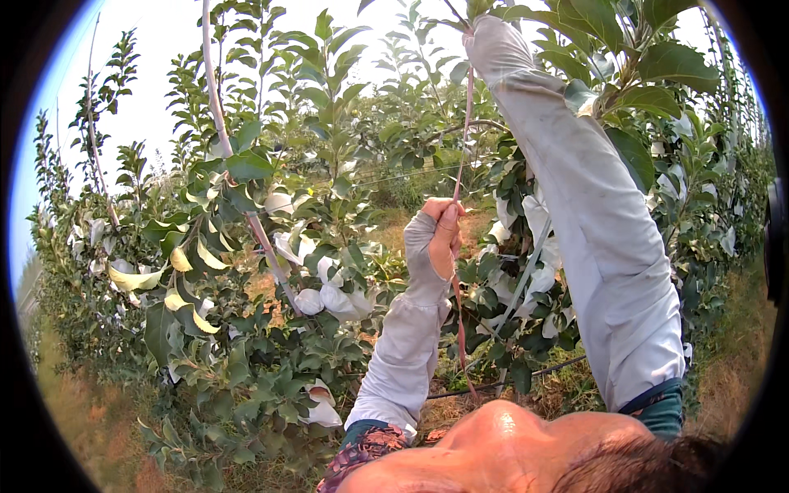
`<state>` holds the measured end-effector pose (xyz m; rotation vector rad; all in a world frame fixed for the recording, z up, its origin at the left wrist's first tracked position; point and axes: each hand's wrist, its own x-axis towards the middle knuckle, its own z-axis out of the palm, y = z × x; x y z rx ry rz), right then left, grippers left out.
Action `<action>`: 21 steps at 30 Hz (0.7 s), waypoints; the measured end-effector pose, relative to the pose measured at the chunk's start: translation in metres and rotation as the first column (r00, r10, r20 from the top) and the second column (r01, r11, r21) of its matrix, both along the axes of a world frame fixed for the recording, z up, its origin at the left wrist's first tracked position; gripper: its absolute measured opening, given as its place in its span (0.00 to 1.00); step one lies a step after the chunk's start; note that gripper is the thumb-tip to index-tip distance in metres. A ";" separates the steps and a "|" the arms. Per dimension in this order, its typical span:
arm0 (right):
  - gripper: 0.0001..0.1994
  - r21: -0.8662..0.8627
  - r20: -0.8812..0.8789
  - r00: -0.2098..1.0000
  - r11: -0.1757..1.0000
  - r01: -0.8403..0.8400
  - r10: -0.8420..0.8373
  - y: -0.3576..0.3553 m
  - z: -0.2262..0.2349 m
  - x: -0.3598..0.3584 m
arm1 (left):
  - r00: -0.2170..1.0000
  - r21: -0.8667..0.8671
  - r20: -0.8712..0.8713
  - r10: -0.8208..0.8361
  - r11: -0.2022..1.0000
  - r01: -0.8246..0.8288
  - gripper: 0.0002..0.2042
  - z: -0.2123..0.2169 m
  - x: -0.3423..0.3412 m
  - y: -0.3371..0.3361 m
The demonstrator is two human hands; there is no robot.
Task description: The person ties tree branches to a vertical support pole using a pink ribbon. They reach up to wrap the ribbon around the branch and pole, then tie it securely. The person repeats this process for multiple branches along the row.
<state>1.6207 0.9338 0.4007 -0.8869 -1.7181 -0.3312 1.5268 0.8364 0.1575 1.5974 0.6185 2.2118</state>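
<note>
My left hand [444, 234], in a pale fingerless sleeve, is closed in a pinch on a thin pink ribbon [459, 316]. Below the hand, the ribbon's lower part hangs loosely and twists. From the pinch it runs straight up to my right hand [500, 49], raised at the top among the leaves. That hand's grey-white covering and the foliage hide most of its fingers; they look closed, but what is in them is hidden. Large green leaves [629, 62] on a branch surround the right hand and forearm.
Leafy fruit trees stand all around, with several white bags [337, 300] among their branches. A slanting bare stem [261, 234] rises on the left beside yellowed leaves [136, 279]. A pale strip [526, 271] slants behind the arms, and a dark hose [559, 367] crosses low down.
</note>
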 end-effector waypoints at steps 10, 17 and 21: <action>0.09 0.268 0.151 0.988 0.963 -0.005 -0.036 -0.048 -0.009 0.035 | 0.993 -0.110 -0.113 0.047 0.992 -0.060 0.10 -0.010 -0.010 -0.011; 0.09 0.127 0.251 0.959 0.978 -0.165 0.129 -0.088 -0.037 0.039 | 0.992 -0.133 -0.121 -0.045 0.991 0.029 0.09 -0.025 -0.042 -0.011; 0.10 0.031 0.274 0.949 0.985 -0.170 0.155 -0.111 -0.054 0.047 | 0.988 -0.170 -0.092 -0.120 0.980 0.103 0.10 -0.027 -0.054 -0.008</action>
